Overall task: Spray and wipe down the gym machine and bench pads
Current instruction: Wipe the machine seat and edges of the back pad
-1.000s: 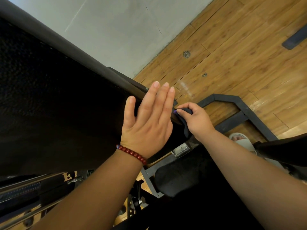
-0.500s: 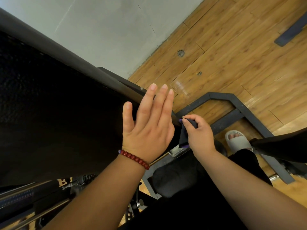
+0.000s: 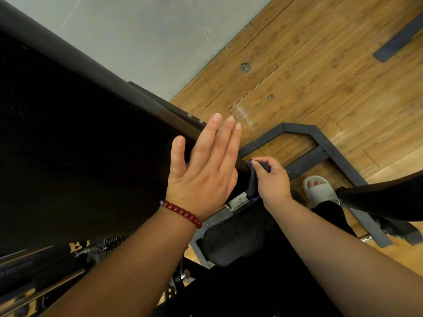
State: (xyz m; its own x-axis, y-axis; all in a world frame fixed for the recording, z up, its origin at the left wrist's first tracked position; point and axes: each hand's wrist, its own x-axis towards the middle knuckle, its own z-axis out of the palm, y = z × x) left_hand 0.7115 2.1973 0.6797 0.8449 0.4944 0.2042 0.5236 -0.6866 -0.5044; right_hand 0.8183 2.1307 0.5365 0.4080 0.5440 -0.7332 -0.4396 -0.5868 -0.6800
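- My left hand [image 3: 201, 172] lies flat on the large black back pad [image 3: 80, 145], which fills the left half of the frame. The fingers are straight and the thumb is spread. It grasps nothing.
- A red bead bracelet [image 3: 182, 213] sits on that wrist.
- My right hand [image 3: 273, 181], just right of centre, is curled round a dark cloth [image 3: 253, 181] with a purple edge, pinched between thumb and fingers.
- The cloth is against the pad's lower right corner, just beside my left hand.
- The machine's dark grey steel frame [image 3: 320, 133] stands on the wooden floor [image 3: 320, 76], right of centre.
- My foot in a grey sandal [image 3: 320, 191] stands inside that frame, to the right of my right hand.
- A smaller black seat pad [image 3: 235, 243] shows below centre, between my forearms.
- A pale wall [image 3: 137, 37] fills the upper left.
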